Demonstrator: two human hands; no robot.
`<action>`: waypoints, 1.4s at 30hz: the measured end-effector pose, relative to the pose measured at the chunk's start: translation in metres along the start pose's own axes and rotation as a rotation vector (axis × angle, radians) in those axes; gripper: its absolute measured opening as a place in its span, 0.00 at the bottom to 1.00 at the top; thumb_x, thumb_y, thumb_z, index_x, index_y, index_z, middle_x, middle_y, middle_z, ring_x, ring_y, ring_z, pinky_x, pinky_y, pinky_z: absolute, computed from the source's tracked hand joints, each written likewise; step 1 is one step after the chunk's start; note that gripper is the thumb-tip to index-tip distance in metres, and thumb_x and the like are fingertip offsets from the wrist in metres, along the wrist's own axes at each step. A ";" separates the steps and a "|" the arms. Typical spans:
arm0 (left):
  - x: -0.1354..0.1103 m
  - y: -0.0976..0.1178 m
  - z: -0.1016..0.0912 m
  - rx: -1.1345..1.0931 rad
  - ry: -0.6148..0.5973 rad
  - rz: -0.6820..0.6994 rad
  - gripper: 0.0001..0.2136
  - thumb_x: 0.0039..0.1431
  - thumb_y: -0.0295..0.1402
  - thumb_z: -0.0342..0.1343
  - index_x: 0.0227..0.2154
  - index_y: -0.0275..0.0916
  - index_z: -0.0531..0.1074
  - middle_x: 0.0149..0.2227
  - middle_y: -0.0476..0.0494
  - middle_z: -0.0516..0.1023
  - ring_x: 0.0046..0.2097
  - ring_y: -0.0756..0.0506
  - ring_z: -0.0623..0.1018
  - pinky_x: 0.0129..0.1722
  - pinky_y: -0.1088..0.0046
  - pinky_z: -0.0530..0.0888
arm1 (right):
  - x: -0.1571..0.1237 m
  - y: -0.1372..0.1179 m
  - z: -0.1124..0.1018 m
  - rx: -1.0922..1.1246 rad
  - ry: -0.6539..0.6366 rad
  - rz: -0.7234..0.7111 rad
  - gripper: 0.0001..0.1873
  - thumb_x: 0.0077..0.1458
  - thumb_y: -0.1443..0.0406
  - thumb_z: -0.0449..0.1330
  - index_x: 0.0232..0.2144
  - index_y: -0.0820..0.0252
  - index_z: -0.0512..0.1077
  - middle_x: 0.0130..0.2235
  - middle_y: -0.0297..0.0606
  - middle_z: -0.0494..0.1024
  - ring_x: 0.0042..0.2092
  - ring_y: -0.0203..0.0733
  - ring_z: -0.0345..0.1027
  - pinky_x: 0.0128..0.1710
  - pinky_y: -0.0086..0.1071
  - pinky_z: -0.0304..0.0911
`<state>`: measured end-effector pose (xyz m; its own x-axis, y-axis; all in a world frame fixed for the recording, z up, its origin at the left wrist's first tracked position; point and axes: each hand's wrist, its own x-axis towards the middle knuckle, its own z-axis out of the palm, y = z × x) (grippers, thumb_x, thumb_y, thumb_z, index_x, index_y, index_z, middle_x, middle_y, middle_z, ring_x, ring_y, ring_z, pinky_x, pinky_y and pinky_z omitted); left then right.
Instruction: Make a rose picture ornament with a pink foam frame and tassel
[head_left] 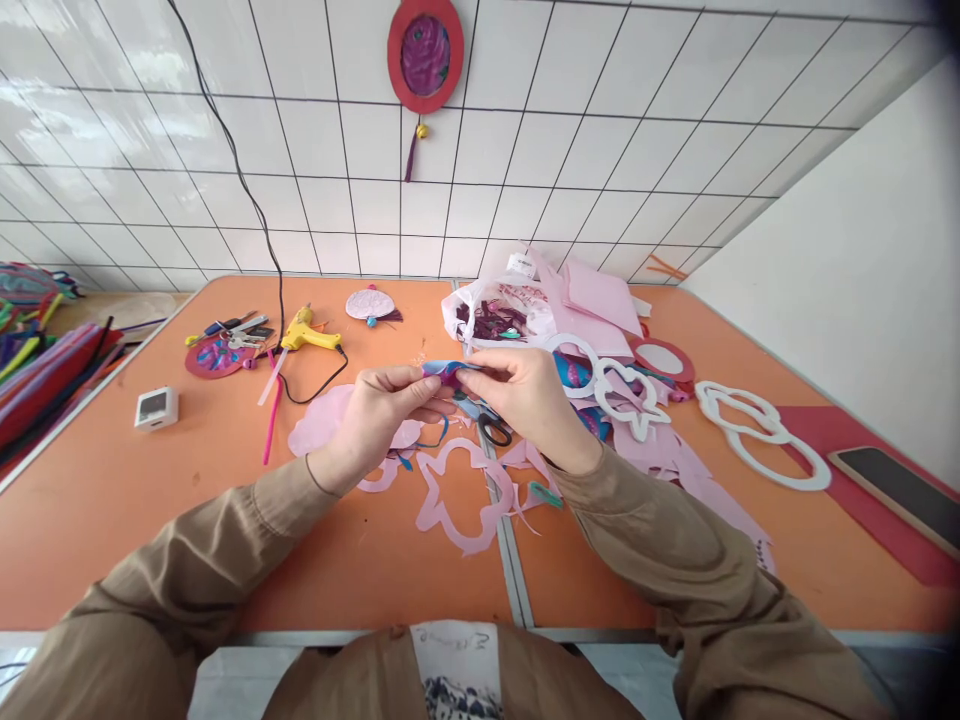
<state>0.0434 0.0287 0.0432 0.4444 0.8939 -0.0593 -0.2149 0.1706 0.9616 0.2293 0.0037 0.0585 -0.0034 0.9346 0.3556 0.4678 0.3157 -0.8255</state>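
Note:
My left hand (382, 410) and my right hand (525, 395) meet above the orange table (150, 500). Both pinch a small blue and purple craft piece (444, 373) between their fingertips. Black-handled scissors (491, 428) lie on the table just under my right hand. Pink paper cut-outs (461, 500) lie below both hands, one an outline with a hollow middle.
A yellow glue gun (306, 333) with a black cord lies at the back left, near a white device (156, 407) and pink sticks. White foam frames (757, 430), a plastic bag (499, 312), pink sheets and a phone (896, 492) fill the right. Coloured strips are stacked far left.

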 end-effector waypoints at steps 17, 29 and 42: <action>-0.007 0.008 0.005 -0.269 -0.266 -0.377 0.18 0.44 0.41 0.78 0.26 0.33 0.78 0.25 0.42 0.83 0.22 0.50 0.79 0.19 0.81 0.71 | 0.009 0.025 -0.007 0.051 -0.057 -0.452 0.11 0.60 0.65 0.62 0.28 0.49 0.83 0.33 0.37 0.83 0.35 0.42 0.76 0.39 0.39 0.73; 0.003 0.001 -0.004 -0.164 -0.095 -0.217 0.17 0.49 0.44 0.74 0.25 0.36 0.77 0.20 0.46 0.78 0.21 0.52 0.75 0.21 0.79 0.69 | 0.007 0.026 -0.007 0.082 -0.112 -0.411 0.10 0.59 0.66 0.63 0.30 0.48 0.83 0.33 0.36 0.83 0.35 0.42 0.76 0.38 0.40 0.72; 0.004 0.001 -0.005 -0.045 -0.074 -0.103 0.17 0.50 0.45 0.74 0.29 0.35 0.80 0.23 0.45 0.80 0.24 0.50 0.78 0.24 0.77 0.74 | 0.004 0.014 -0.003 0.124 -0.082 -0.206 0.18 0.60 0.51 0.66 0.26 0.56 0.81 0.28 0.37 0.81 0.30 0.40 0.71 0.33 0.35 0.67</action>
<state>0.0405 0.0344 0.0426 0.5290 0.8378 -0.1351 -0.2028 0.2794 0.9385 0.2384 0.0115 0.0501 -0.1614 0.8570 0.4894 0.3377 0.5139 -0.7886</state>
